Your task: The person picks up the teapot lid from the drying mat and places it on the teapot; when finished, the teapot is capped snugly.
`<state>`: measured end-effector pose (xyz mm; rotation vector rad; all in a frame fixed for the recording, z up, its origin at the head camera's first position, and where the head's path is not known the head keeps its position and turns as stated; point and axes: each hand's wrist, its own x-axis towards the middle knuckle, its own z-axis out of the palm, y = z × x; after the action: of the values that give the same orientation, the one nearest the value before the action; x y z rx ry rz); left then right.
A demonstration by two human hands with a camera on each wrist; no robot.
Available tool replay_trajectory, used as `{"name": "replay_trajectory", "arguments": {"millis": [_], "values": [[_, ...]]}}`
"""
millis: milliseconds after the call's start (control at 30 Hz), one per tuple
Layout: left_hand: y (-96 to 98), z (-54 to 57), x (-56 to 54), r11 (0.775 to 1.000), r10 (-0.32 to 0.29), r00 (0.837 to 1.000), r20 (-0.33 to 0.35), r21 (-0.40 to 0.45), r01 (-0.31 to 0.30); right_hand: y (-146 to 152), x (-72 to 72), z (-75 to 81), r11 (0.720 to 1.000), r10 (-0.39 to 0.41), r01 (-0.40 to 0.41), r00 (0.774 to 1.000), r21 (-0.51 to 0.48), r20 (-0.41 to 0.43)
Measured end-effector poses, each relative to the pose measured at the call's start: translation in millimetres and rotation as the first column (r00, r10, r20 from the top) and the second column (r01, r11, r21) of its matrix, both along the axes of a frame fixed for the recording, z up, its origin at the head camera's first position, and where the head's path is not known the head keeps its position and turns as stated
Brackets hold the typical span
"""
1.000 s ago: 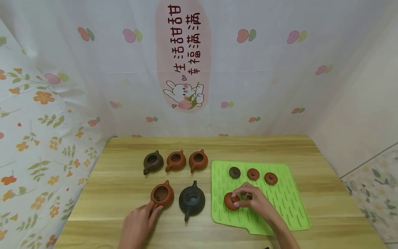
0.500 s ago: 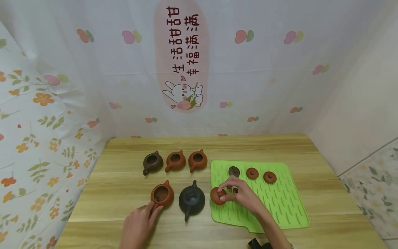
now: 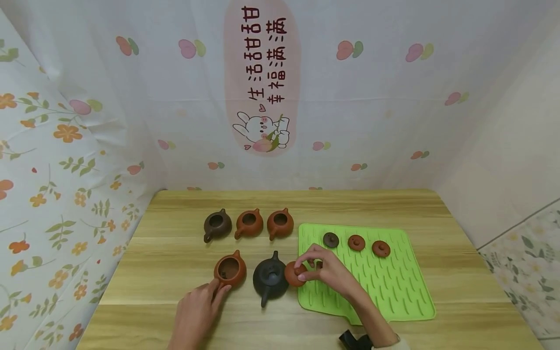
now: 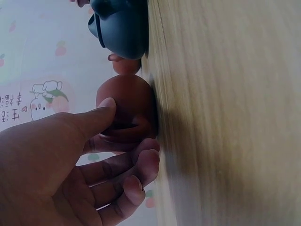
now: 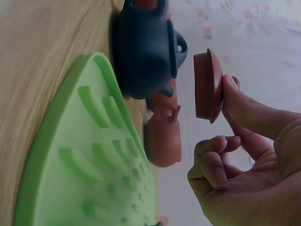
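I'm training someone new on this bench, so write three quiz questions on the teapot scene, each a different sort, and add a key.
1. Multiple choice: what does the right hand pinch?
a) a tea strainer
b) an orange-brown lid
c) a cup

2. True or false: the blue-black teapot is lidded.

3. Count: how many lids lie on the green ridged mat?

Key: 1. b. 2. True. 3. Three: one dark brown lid and two reddish-brown lids, set in a row near the far edge.
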<state>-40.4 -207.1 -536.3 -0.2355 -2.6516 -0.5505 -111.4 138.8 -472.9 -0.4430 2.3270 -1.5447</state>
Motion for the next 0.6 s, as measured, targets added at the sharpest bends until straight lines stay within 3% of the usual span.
{"name": "replay_trajectory", "arguments": {"millis": [100,200,300,433,533,600], "values": [[-3.3,-10.9,-2.5,1.0,0.007,1.0,0.001,-0.014,-0.007,-3,-1.2,0.5,1.0,0.0,0.0,1.0,0.008,-0.001],[-4.0,-12.7,-3.3,1.0,0.013,1.0,0.014,-0.022,-0.013,-6,-2.2,0.7,1.0,0.002,-0.002,1.0,0.009,0.0],[0.6,5.5,0.3,1.0,0.02,0.996,0.085,-0.021,-0.018,-10,-3.0,1.9,1.0,0.007,-0.007,1.0,0.006,0.001],[-3.2,-5.5,-1.4,1.0,0.02,0.995,0.1,-0.024,-0.018,-14,-4.0,2.7,1.0,0.01,-0.01,1.0,0.0,0.0],[-5.9,-16.3,-3.1,1.0,0.012,0.999,0.044,-0.018,-0.011,-17,-4.9,2.3,1.0,0.011,-0.011,1.0,0.004,-0.006],[-0.1,-0.2,0.4,1.0,0.011,0.999,0.043,-0.004,-0.011,-19,-5.1,2.2,1.0,0.015,-0.015,1.0,0.009,-0.012]]}}
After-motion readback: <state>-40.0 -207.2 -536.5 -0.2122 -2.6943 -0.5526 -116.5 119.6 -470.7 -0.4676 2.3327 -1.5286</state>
